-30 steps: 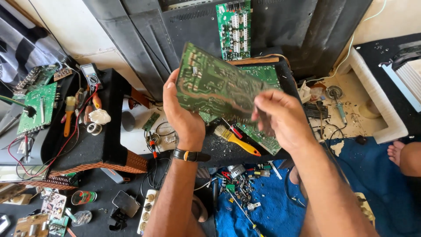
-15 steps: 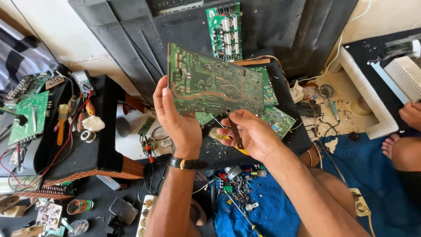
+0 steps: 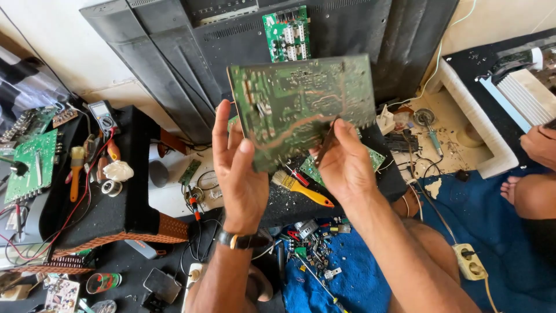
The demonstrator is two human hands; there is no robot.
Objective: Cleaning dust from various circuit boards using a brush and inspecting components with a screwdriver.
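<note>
My left hand (image 3: 240,174) holds up a large green circuit board (image 3: 301,104) by its left edge, solder side toward me. My right hand (image 3: 344,165) grips the board's lower right part, with a thin dark tool (image 3: 327,142) between its fingers, the tip touching the board. A dark watch sits on my left wrist. Below the board lies a yellow-handled brush (image 3: 304,190) on a black surface.
A black television back (image 3: 243,52) with a small green board (image 3: 286,32) stands behind. At left are a green board (image 3: 32,165), a multimeter (image 3: 104,116) and tools. Loose screws and parts (image 3: 313,252) lie on blue cloth. Another person's foot (image 3: 515,191) is at right.
The board has been raised and tilted closer to the camera. My right hand has moved up from under it to its lower edge with the thin tool.
</note>
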